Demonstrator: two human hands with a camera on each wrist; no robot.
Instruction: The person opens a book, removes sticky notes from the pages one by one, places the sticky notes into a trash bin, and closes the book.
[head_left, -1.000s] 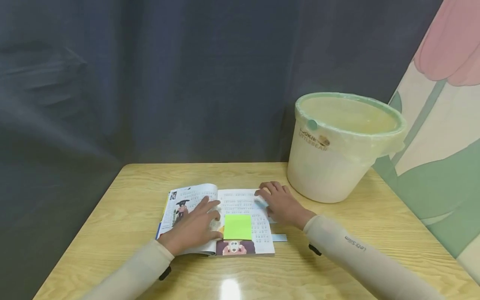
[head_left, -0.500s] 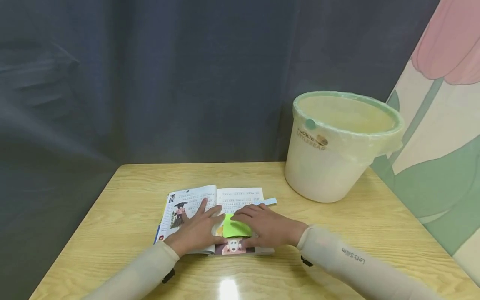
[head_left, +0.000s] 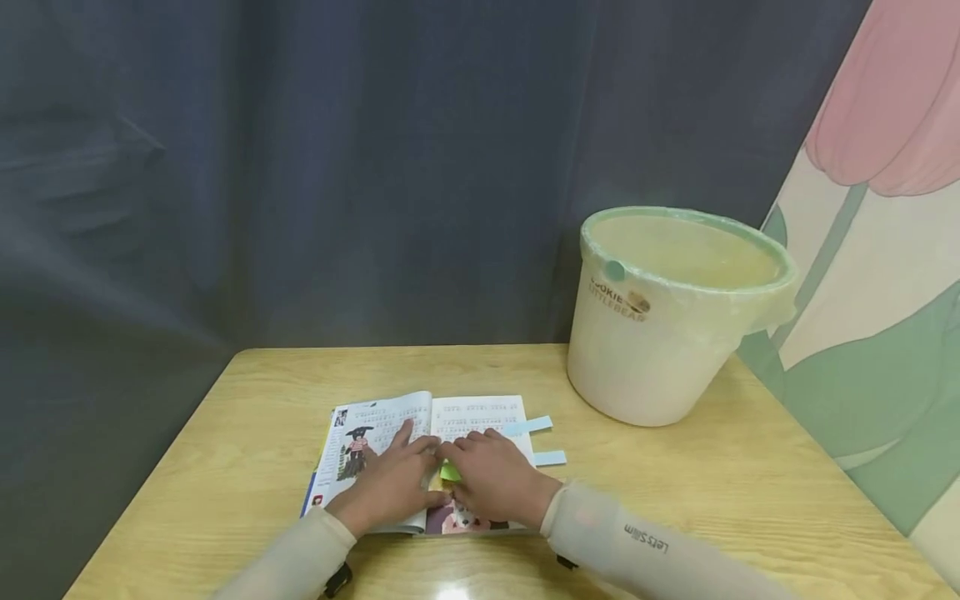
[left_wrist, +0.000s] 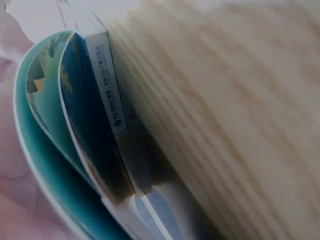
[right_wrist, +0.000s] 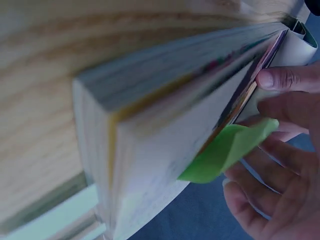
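Now left hand (head_left: 382, 487) flat on open book (head_left: 390, 433), right hand (head_left: 495, 483) fingers peeling green sticky note (head_left: 448, 472) off page

On the table (head_left: 225, 467) the open book (head_left: 390, 433) lies left of the bucket (head_left: 660, 350), both hands on its pages.

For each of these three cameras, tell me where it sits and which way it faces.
Head: above, looking down at the wooden table, open picture book and white plastic bucket; both hands and sleeves show.
Left wrist: at table level, facing the book's spine; no hand clearly shows.
Right wrist: low beside the page edges; fingers show.
Shared by head and right wrist: the green sticky note.
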